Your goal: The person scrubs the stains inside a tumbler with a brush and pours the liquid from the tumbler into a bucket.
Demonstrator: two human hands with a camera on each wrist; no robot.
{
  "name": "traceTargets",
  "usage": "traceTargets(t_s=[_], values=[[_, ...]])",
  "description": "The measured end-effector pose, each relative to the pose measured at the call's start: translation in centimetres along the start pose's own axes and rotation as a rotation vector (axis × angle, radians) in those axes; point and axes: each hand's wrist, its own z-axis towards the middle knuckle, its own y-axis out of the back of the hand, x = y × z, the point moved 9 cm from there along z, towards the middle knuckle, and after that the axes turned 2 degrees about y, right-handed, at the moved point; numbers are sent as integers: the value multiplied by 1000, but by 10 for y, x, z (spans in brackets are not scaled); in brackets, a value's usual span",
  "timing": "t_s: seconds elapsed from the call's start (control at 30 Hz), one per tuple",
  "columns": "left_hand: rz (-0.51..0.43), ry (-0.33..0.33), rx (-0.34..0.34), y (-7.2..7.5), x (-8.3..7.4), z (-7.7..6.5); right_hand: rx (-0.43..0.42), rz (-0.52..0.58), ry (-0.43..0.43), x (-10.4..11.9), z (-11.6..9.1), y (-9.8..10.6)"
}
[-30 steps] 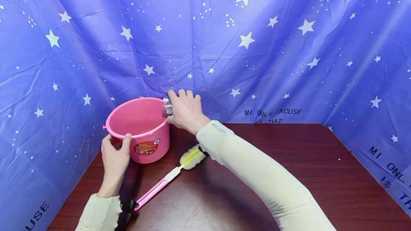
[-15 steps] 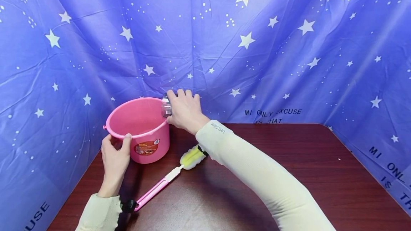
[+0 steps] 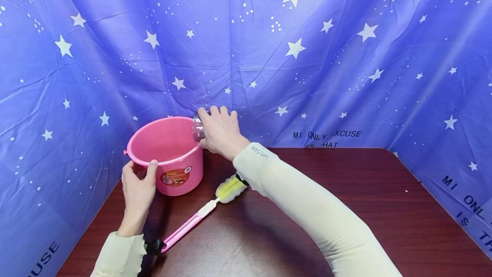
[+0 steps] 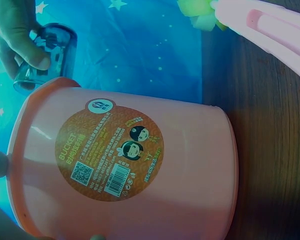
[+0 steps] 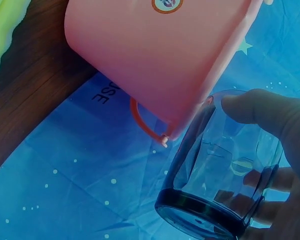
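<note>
A pink plastic bucket (image 3: 194, 174) with a round orange label stands at the back left of the table. My left hand (image 3: 137, 187) pinches its near-left rim, thumb outside on the front. At the opposite side, my right hand (image 3: 223, 129) grips a clear drinking glass (image 3: 197, 128), tilted at the bucket's rim. Its mouth points left, towards the bucket's inside. Faceted walls and a thick base show on the glass (image 5: 215, 160) in the right wrist view, with the thumb on one side and fingers on the other. The bucket's bottom is hidden.
Diagonally on the table (image 3: 292, 225) lies a cleaning brush (image 3: 188, 228) with a pink and white handle and a yellow and white sponge head, under the right forearm. A blue curtain (image 3: 261, 63) with stars hangs behind and at both sides.
The right hand has shifted very slightly left with the glass, which leans a little more towards the bucket. The left hand and the bucket have stayed still.
</note>
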Motion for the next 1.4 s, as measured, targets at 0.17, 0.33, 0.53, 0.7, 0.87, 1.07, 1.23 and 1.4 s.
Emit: traceTargets(t_s=[0.17, 0.33, 0.53, 0.7, 0.87, 1.07, 1.23, 1.4], values=[[1, 6, 5, 0, 0, 0, 18, -5, -2, -1, 1, -2], [3, 8, 5, 0, 0, 0, 24, -11, -1, 0, 2, -2], [-1, 11, 4, 0, 1, 0, 24, -14, 10, 3, 2, -1], [-4, 10, 8, 0, 0, 0, 18, -17, 21, 5, 2, 1], [-4, 12, 13, -1, 0, 0, 7, -38, 31, 6, 3, 2], [5, 9, 3, 0, 0, 0, 4, -53, 40, 7, 3, 2], [-2, 12, 0, 0, -1, 0, 7, -65, 53, 9, 3, 2], [-5, 14, 4, 0, 0, 0, 4, -73, 68, 11, 4, 2]])
